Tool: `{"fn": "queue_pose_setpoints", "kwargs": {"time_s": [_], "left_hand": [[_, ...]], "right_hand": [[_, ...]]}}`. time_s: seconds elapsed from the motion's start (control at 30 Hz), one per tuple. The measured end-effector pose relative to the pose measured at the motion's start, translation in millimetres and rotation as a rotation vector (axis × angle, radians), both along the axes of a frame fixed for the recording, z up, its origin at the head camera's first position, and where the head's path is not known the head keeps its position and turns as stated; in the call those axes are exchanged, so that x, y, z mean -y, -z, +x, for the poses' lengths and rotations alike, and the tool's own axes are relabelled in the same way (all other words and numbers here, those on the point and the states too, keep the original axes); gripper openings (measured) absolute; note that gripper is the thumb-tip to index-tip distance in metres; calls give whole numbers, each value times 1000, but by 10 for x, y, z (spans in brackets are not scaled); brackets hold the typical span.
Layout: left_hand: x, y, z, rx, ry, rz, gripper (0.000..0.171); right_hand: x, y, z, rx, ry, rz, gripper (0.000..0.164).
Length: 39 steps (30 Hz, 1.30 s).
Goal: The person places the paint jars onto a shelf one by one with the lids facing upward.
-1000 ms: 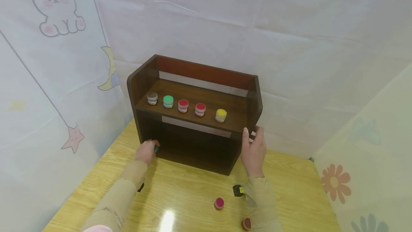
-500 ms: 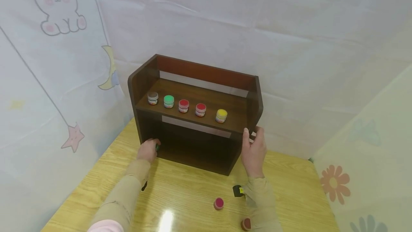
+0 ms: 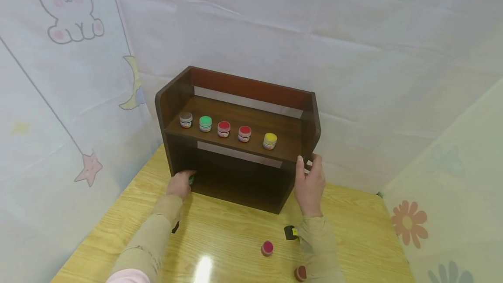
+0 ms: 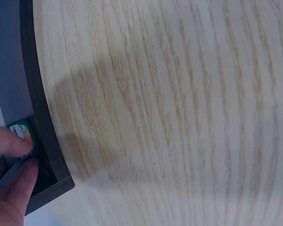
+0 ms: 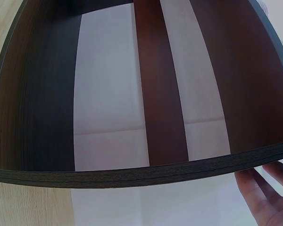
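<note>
At the lower left corner of the shelf (image 3: pixel 251 83), the left hand (image 3: pixel 180 184) pinches a green item (image 4: pixel 24 128) between thumb and fingers, inside the lower tier (image 3: pixel 235 180); its full shape is hidden by the hand. The right hand (image 3: pixel 309 187), thumb and fingers parted, touches the opposite side panel, apparently steadying it.

Upper tier: a brown jar (image 3: pixel 186 120), green jar (image 3: pixel 205 124), red jar (image 3: pixel 223 129), second red jar (image 3: pixel 244 134) and yellow jar (image 3: pixel 269 141) stand upright in a row; this part is judged done. Lower tier: placement of the green item seems under way, its release not yet made. Table (image 3: pixel 228 230): a magenta jar (image 3: pixel 267 248) and a maroon jar (image 3: pixel 300 273), the latter partly behind the right sleeve (image 3: pixel 320 248), are probably left to shelve.
</note>
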State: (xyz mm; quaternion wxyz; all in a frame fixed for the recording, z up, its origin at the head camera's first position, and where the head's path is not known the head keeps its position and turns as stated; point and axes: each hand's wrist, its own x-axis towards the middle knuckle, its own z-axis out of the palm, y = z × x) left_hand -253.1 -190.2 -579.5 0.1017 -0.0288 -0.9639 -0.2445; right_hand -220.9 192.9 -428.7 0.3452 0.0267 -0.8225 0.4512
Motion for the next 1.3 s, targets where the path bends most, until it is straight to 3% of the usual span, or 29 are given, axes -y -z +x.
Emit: {"fn": "queue_pose_setpoints", "kwargs": {"time_s": [0.4,0.7,0.87,1.0,1.2,1.3], "left_hand": [[35,53,-26,-31,26,34,36],[64,58,-31,29,-13,103,88],[56,-13,-5,65,0,99,71],[52,-26,10,47,-1,76,53],[24,-37,9,17,-38,63,55],[-35,-116,-5,-2,-70,54,57]], "right_hand": [[6,12,0,8,2,5,36],[13,-1,12,28,-10,-2,38],[4,-11,6,21,-11,-4,38],[-1,-6,-1,25,-11,-4,39],[1,-9,3,29,-13,-4,39],[-2,-12,2,20,-14,-5,38]]}}
